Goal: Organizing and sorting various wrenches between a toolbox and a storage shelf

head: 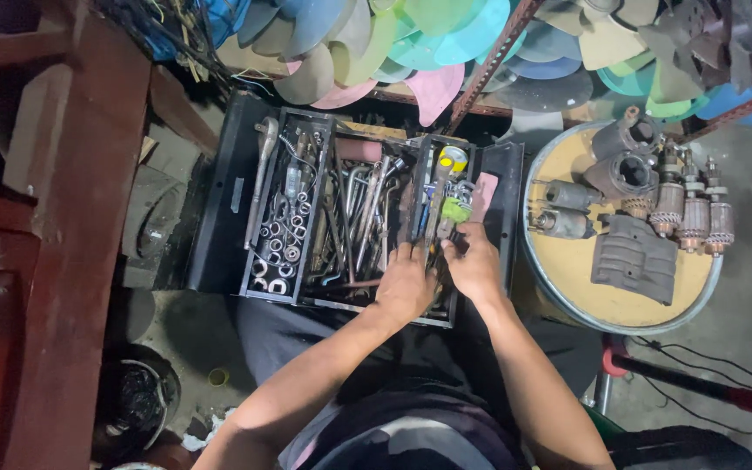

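Both hands down in the right-hand tray of the open black metal cantilever toolbox (219,218); left hand (405,283) curled knuckles-up over the long tools at the tray's near end, fingers buried among them, so cannot tell whether it grips one or only presses on the pile; right hand (473,265) just beside it, fingertips at the lower end of the slim tool with the lime-green handle (455,210), looks like a pinch but the contact is hidden, so cannot tell that either; green-handled tool lies lengthwise in the right tray, near a yellow-capped tool (452,161) at the far end; middle compartment holds bent steel wrenches and hex keys (359,218); left tray holds chrome sockets (276,244) in rows and a long ratchet handle (263,174).

Round yellow-topped drum (567,270) to the right, well apart from the hands, carrying motor armatures with copper windings (694,213), grey motor housings (624,161) and a ribbed grey casting (634,258); coloured plastic fan blades (446,35) stacked beyond the box; dark red wooden bench (63,218) on the left.

To do it well, my read: hold the loose pile still with the left; draw one tool out lengthwise along the tray with the right, not sideways, else neighbours snag and tangle; keep fingers off sharp tips; lift clear of the tray wall before swinging away.
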